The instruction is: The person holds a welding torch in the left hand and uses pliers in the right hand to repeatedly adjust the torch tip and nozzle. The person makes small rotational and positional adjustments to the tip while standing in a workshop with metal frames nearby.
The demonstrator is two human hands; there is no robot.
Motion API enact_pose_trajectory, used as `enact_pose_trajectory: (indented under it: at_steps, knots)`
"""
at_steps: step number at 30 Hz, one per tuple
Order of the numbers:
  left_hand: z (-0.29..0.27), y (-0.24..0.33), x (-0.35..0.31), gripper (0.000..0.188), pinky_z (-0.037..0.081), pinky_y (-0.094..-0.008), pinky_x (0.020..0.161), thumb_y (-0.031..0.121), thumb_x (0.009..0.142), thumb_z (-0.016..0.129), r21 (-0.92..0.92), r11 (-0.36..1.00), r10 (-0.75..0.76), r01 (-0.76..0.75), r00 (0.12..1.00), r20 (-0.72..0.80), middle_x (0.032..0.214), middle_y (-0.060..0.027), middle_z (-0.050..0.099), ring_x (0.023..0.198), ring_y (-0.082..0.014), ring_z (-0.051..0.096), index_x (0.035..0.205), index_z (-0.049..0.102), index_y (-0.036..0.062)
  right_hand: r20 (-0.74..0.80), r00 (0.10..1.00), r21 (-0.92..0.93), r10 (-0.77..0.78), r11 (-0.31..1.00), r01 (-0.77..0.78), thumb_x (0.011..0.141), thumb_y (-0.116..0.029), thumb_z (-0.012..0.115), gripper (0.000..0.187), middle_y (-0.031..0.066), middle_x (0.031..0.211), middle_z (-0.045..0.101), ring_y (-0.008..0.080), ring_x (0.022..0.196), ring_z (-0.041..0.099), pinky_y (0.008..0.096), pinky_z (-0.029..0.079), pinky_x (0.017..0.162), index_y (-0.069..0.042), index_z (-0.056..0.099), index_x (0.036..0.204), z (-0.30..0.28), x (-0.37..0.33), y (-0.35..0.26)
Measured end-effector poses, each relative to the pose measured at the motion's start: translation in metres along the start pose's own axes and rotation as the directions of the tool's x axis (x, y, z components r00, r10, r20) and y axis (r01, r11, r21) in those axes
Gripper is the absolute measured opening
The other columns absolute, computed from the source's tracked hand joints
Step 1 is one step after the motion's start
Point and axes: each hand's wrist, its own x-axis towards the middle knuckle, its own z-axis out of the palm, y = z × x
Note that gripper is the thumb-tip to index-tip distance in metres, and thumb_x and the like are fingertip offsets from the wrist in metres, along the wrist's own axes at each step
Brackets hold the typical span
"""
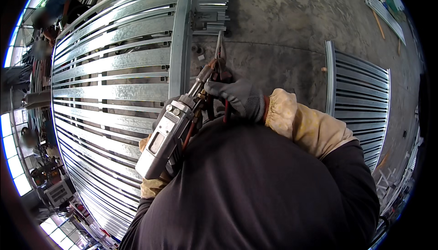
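Note:
A silver welding gun [171, 129], with a small window in its boxy body, slants up across my front to a copper-coloured tip. My left hand [162, 111], in a grey glove, is wrapped round the gun from beneath. The gun's body hides most of its fingers. In my right hand [244, 98], also grey-gloved, is a pair of long-nosed pliers [221, 49] with red handles. Their jaws point away from me beside the gun's tip. Whether they grip the tip I cannot tell. Tan protective sleeves [303, 120] cover both forearms.
A large slatted galvanized metal panel [123, 95] lies at left, bounded by a thick rail [181, 36]. Stacked metal strips [212, 4] lie ahead. Another slatted panel [362, 86] lies on the concrete floor [278, 22] at right. People [64, 8] stand at far left.

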Motion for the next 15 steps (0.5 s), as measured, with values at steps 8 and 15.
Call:
enact_pose_trajectory:
  at_steps: [8,15]
  knots:
    - [-0.003,0.0,-0.005,0.019,0.049,-0.0321,0.054,0.017,0.094,0.064,-0.031,1.0,0.0,0.0,1.0,0.009,0.079,-0.0058,0.065,0.067,-0.0145,0.063,0.11,0.064,0.0062,0.128,0.977,0.046,-0.171,0.985,0.166,0.094,-0.002,0.072,0.033,0.0024,0.106,0.066,0.0096,0.096,0.063,0.0267,0.052,0.085,-0.009,0.06,0.125,0.006,-0.001,0.009]
    - [-0.005,-0.002,-0.006,0.02,0.05,-0.032,0.054,0.016,0.094,0.064,-0.039,0.999,-0.008,0.009,1.0,0.023,0.08,-0.0064,0.065,0.068,-0.0149,0.063,0.111,0.063,0.0058,0.159,0.956,0.11,-0.245,0.967,0.229,0.094,0.0,0.071,0.033,-0.0029,0.095,0.059,0.0077,0.092,0.059,0.0267,0.05,0.086,-0.009,0.059,0.123,0.017,-0.008,0.007]
